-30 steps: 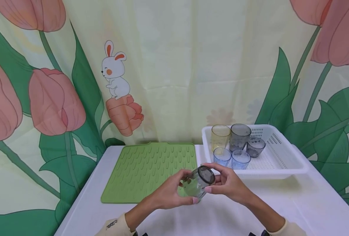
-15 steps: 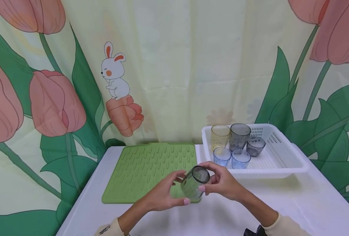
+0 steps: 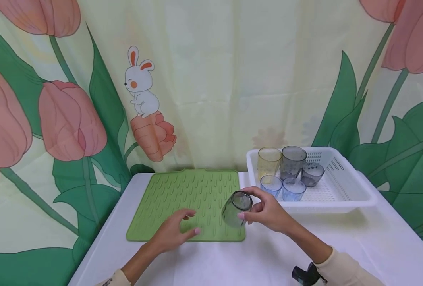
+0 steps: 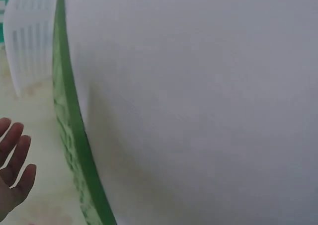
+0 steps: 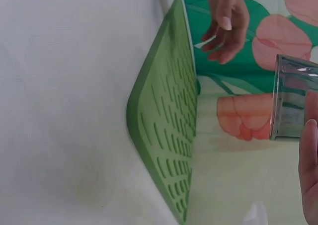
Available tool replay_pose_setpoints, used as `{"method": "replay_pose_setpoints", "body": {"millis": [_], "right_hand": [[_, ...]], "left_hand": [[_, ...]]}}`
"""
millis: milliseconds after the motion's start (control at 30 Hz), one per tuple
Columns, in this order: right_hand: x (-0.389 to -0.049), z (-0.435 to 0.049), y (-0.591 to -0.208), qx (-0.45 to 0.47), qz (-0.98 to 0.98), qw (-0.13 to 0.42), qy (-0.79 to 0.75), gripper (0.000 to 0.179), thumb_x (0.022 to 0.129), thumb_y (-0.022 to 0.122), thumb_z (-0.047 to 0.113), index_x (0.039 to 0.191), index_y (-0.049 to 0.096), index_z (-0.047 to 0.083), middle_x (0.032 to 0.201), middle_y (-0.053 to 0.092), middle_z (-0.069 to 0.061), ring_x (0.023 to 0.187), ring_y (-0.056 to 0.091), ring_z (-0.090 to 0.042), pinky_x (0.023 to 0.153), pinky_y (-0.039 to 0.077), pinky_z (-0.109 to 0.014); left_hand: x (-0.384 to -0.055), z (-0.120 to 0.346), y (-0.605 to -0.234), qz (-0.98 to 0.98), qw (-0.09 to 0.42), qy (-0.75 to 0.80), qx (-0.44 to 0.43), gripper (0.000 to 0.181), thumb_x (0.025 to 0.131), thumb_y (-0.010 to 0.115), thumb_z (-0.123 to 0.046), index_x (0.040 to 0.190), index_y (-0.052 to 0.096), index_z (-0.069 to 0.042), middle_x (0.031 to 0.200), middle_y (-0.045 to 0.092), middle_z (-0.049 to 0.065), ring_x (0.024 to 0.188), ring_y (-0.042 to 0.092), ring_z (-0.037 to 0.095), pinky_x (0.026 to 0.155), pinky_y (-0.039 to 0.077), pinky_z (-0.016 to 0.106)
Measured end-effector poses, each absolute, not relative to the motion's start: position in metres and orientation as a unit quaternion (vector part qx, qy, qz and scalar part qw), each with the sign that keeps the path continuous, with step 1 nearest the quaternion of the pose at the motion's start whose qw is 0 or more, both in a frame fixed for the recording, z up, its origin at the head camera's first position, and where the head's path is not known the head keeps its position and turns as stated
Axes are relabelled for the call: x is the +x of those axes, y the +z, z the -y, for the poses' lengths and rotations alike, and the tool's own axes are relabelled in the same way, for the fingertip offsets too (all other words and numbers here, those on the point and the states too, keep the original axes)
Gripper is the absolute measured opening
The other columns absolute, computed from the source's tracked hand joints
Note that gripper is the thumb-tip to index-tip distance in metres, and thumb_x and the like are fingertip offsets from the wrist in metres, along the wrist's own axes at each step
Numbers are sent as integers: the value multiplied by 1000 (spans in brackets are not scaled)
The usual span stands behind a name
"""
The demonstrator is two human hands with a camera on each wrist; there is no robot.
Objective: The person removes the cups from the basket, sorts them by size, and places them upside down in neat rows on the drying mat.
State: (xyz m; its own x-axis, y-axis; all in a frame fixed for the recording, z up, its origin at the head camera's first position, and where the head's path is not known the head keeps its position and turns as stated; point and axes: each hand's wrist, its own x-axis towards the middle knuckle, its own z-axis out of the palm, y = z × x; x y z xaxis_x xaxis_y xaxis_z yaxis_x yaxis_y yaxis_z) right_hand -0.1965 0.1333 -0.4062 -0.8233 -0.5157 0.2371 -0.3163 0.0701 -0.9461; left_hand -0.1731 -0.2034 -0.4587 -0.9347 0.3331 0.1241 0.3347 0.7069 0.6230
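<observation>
Over here the grey-green glass (image 3: 231, 216) hangs aslant in the right hand (image 3: 268, 212): its dark-ringed end turns up toward the person, and its long axis slopes down and a little leftward to the other end. I can't be sure which end is the mouth.

That right hand has its thumb on the near side and fingers on the far side, pinching the glass by its right flank near the ringed end. The left hand (image 3: 172, 233) holds nothing; thumb and fingers stand wide apart, lightly bent. The glass sits well to its right, clear of it, in the air above the right part of the green mat (image 3: 182, 194).

Past the right hand, a white basket (image 3: 334, 203) carries a yellow glass (image 3: 268, 165) beside a tall grey glass (image 3: 292, 165), a short grey cup (image 3: 312, 174) next along, and two blue cups (image 3: 293, 190) in front. Everything's on a white-covered table (image 3: 204, 262), against a tulip-print curtain (image 3: 211, 79).
</observation>
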Motion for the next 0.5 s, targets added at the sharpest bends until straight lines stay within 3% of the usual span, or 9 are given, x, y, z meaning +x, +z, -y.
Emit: {"method": "replay_pose_setpoints", "body": {"millis": [100,333,500], "right_hand": [[-200,-129,-406,-277,-737,83,-611,61,84,79,9,138,50,4,97,73,-6,60,69,-16,60,57,-34],[-207,-117,-403,-261,-762,82,-587,61,85,80,17,138,51,9,83,74,-7,59,68,-17,54,48,-28],[-215,-105,-400,-251,-773,73,-578,61,83,83,21,136,54,13,79,74,-6,58,69,-20,49,42,-25]], "left_hand": [[-174,220,-466,935,18,-324,-144,61,89,73,-51,134,60,-12,126,64,1,114,61,22,90,52,45],[-179,267,-482,952,49,-288,-94,51,89,76,-39,129,64,-9,130,64,6,129,55,32,106,43,55],[-178,301,-487,962,72,-253,-77,50,89,75,-40,126,66,-6,129,64,13,125,55,38,101,45,59]]}}
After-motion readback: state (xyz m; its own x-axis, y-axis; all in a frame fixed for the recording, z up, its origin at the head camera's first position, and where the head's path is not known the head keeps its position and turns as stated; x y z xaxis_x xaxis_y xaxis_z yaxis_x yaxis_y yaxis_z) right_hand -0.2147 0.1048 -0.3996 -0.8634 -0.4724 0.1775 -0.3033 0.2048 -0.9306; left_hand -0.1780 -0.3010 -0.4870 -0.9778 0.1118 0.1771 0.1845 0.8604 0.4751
